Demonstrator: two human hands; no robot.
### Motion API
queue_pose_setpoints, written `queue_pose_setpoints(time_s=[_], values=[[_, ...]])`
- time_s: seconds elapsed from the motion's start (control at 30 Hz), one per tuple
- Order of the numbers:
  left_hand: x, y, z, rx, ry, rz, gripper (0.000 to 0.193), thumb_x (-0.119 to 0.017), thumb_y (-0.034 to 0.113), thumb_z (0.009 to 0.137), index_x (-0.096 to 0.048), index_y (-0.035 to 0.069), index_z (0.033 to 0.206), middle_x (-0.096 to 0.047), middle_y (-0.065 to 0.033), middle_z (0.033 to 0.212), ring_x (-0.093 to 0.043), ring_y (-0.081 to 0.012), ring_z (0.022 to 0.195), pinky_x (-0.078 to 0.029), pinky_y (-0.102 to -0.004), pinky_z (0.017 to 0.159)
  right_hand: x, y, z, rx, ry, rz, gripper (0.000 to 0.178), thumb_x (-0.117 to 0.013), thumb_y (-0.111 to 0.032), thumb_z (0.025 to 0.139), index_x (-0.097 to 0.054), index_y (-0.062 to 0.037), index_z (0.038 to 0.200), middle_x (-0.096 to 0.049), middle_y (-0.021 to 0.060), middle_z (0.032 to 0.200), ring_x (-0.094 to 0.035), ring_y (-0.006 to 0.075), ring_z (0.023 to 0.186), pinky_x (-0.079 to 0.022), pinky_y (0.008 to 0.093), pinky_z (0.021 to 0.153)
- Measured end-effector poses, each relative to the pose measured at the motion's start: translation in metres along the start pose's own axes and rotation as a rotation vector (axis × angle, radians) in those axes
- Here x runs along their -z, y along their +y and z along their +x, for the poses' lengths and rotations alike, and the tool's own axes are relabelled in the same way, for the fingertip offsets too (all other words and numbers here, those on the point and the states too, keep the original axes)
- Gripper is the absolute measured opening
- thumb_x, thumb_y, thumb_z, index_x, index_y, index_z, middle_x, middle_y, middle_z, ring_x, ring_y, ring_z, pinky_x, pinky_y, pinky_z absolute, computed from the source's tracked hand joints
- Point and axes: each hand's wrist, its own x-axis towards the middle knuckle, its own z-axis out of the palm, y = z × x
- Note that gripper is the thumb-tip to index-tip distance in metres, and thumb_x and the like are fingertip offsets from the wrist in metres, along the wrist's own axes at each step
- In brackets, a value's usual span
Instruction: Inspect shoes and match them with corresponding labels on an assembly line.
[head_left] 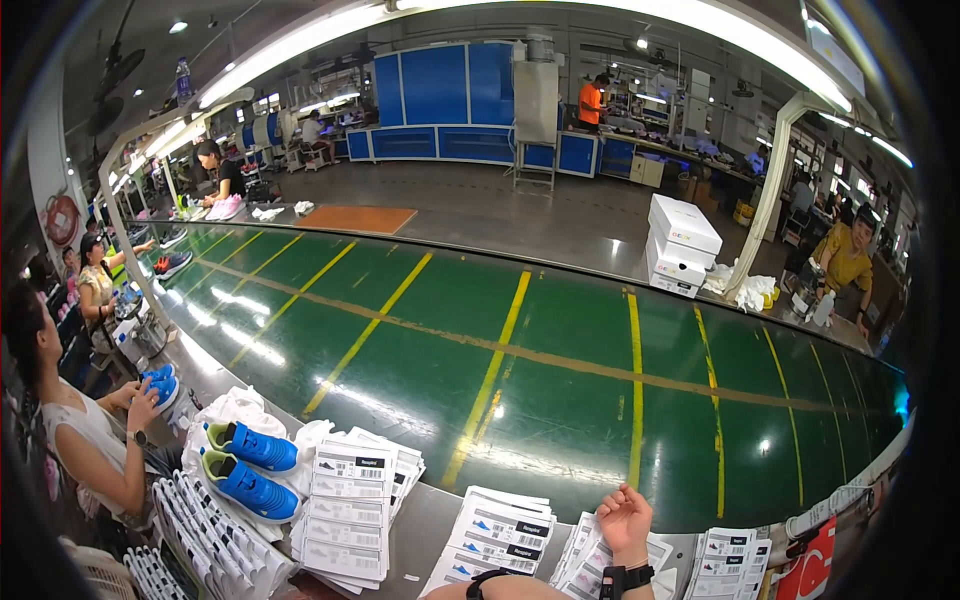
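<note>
My right hand [625, 516] is raised over the near edge of the green conveyor belt [570, 440], palm showing and fingers loosely curled, with nothing visible in it. A dark watch sits on that wrist. Just below it is a stack of white label sheets [580, 560] printed with shoe pictures, partly covered by my arm. Part of my left forearm, with a black band, shows at the lower edge; the left hand is out of the picture. Further label stacks [345, 510] lie to the left. Beyond them, a pair of blue shoes [250, 485] rests on white tissue paper [235, 405].
At left, a co-worker [95, 440] handles a blue shoe [160, 388]. White shoe boxes [682, 240] are piled on the belt's far side, near a metal post [770, 190]. Another person in yellow [848, 255] is at far right. More label stacks [725, 565] stand at the near right.
</note>
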Motion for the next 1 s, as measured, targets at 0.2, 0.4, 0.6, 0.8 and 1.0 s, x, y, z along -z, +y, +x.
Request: queue_pose_setpoints(time_s=[0.2, 0.4, 0.6, 0.8, 1.0], values=[[-0.0006, 0.0006, 0.0027, 0.032, 0.043, -0.04, 0.041, -0.056, 0.036, 0.095, -0.057, -0.005, 0.089, -0.057, -0.0236, 0.077, -0.056, -0.0423, 0.073, -0.045, -0.0467, 0.063, 0.0001, -0.0001, -0.0001, 0.001, 0.008, -0.001, 0.011, -0.053, -0.014, 0.092, -0.059, -0.0052, 0.094, -0.052, 0.0016, 0.071, -0.048, 0.0153, 0.064, -0.044, 0.0318, 0.063], [0.0031, 0.0034, 0.0065, 0.032, -0.038, 0.039, 0.033, -0.057, 0.027, 0.094, -0.057, -0.006, 0.09, -0.057, -0.0247, 0.078, -0.056, -0.0432, 0.075, -0.045, -0.0472, 0.064, -0.0006, 0.0, -0.0002, -0.004, -0.006, -0.003, 0.012, -0.052, -0.014, 0.093, -0.06, -0.0051, 0.094, -0.053, 0.002, 0.071, -0.049, 0.0152, 0.065, -0.045, 0.0317, 0.063], [0.0001, 0.001, 0.0061, -0.039, -0.033, 0.043, 0.033, -0.057, 0.025, 0.094, -0.055, -0.005, 0.082, -0.053, -0.0239, 0.074, -0.054, -0.0433, 0.072, -0.043, -0.0482, 0.062, 0.0012, 0.0002, 0.0005, 0.001, 0.003, -0.014, 0.012, -0.052, -0.015, 0.094, -0.06, -0.0053, 0.094, -0.054, 0.0021, 0.071, -0.05, 0.0152, 0.065, -0.045, 0.0316, 0.063], [-0.0029, 0.0014, 0.0026, -0.072, -0.004, 0.084, 0.035, -0.056, 0.025, 0.094, -0.051, -0.003, 0.075, -0.05, -0.0214, 0.069, -0.052, -0.042, 0.068, -0.041, -0.0482, 0.06, 0.0051, 0.0009, 0.0019, -0.006, -0.004, -0.02, 0.012, -0.053, -0.016, 0.094, -0.061, -0.0063, 0.094, -0.052, 0.002, 0.071, -0.047, 0.0169, 0.066, -0.042, 0.0335, 0.065], [-0.0043, 0.0053, 0.0038, -0.043, 0.124, 0.197, 0.032, -0.056, 0.024, 0.094, -0.054, -0.001, 0.076, -0.052, -0.0195, 0.069, -0.054, -0.0401, 0.067, -0.042, -0.0465, 0.059, 0.0015, 0.0025, 0.0005, -0.002, 0.022, -0.015, 0.012, -0.051, -0.015, 0.095, -0.059, -0.0057, 0.093, -0.051, 0.0014, 0.071, -0.047, 0.015, 0.064, -0.043, 0.0312, 0.063]])
